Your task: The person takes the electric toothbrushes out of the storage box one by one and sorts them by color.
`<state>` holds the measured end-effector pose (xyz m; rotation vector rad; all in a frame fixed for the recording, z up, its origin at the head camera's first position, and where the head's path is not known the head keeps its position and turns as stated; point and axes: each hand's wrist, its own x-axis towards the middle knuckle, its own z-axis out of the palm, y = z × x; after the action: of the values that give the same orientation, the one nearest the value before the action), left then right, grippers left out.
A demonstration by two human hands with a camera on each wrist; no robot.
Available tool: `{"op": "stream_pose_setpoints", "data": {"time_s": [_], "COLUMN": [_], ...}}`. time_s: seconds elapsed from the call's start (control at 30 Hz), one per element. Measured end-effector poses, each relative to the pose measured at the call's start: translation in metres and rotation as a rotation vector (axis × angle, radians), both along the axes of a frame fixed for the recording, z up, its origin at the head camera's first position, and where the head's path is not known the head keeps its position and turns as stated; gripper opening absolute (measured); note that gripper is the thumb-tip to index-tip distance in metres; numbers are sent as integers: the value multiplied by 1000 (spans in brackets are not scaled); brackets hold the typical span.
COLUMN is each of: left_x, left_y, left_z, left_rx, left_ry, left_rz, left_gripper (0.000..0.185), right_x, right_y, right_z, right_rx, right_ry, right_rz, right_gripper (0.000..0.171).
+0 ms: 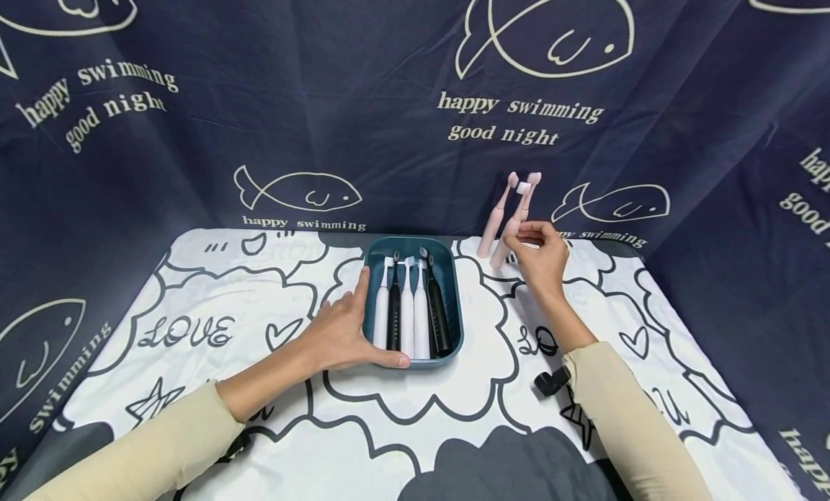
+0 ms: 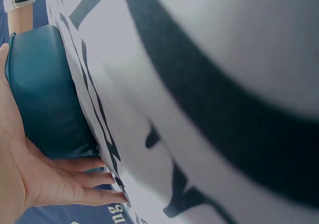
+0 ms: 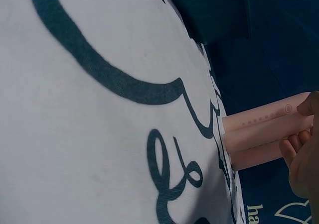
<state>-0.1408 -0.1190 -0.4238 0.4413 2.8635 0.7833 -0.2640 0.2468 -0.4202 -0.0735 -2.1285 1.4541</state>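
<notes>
Head view: two pink toothbrushes (image 1: 512, 216) stand leaning at the table's far edge against the curtain (image 1: 402, 90); right hand (image 1: 543, 254) pinches one. Left hand (image 1: 344, 328), fingers spread, rests against tray (image 1: 454, 299) holding five white and black toothbrushes (image 1: 411, 306).

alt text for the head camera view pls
A person's right hand holds one of two pink electric toothbrushes standing against a navy fish-print curtain, while the left hand steadies a teal tray holding white and black toothbrushes on a cartoon-print cloth.
</notes>
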Motion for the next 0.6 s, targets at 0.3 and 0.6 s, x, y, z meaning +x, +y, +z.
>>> {"op": "stream_pose_setpoints", "data": {"time_s": [0.3,0.6], "left_x": [-1,0], "left_y": [0,0], "left_z": [0,0], "left_rx": [-4,-5], "left_ry": [-9,-4], "left_rz": [7,5], "left_gripper": [179,179], "right_x": [-1,3], "right_y": [1,3], "right_z": [-2,-2], "right_rx": [10,20], "right_ry": [1,-4], "right_rz": [-10,-15], "right_gripper": [28,30]}}
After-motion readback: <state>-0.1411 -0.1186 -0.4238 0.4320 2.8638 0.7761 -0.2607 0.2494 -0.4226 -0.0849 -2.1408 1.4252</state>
